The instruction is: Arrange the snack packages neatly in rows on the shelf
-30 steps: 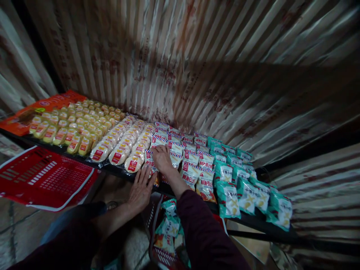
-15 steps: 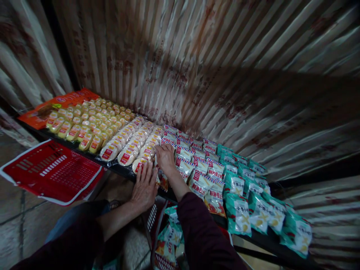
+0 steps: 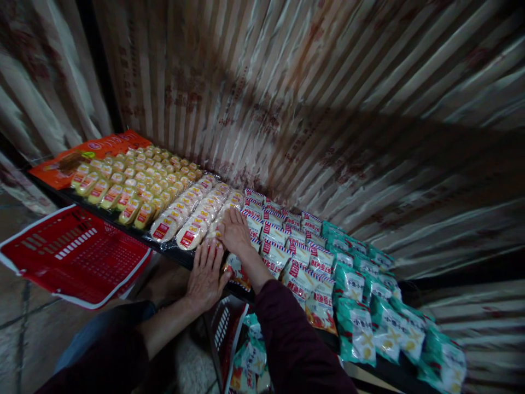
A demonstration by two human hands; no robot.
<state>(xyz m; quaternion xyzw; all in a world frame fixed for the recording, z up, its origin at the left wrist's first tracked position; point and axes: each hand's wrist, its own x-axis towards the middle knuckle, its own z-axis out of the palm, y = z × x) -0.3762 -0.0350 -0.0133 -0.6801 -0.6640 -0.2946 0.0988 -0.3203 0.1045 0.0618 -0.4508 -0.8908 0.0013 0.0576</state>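
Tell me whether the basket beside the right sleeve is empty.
Not empty: teal packets show inside the basket. The right sleeve hides part; cannot tell how full.

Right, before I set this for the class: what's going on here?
A person has both hands on a row of round white wrapped snacks on a dark shelf. The right hand lies over the row; the left hand has its fingers at the front end. Yellow snacks stand in rows to the left, white-and-red packets and green packets to the right. A red basket sits below the shelf.
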